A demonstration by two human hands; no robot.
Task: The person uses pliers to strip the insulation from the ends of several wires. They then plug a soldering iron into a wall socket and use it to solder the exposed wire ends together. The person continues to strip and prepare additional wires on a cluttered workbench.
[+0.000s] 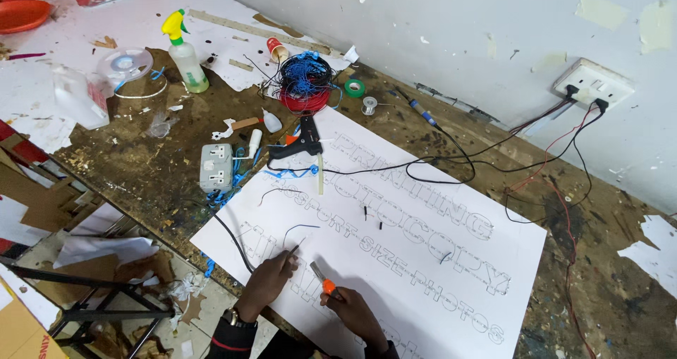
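Note:
A large white board [451,281] with outlined, perforated letters lies on the worn workbench. My left hand [268,280] pinches the end of a thin black wire [236,242] against the board near its lower left edge. My right hand [352,309] grips a small orange-handled cutter [323,280], its blade pointing toward the wire end. The two hands are a few centimetres apart. A wristwatch sits on my left wrist. Short wire offcuts [371,216] lie on the board.
A black glue gun [300,144] rests at the board's top left, beside a white power adapter [215,165]. Behind it sit a coil of red and blue wire [305,82], a spray bottle [185,52], a green tape roll [355,87] and a soldering iron [422,111]. Cables run to a wall socket [592,84].

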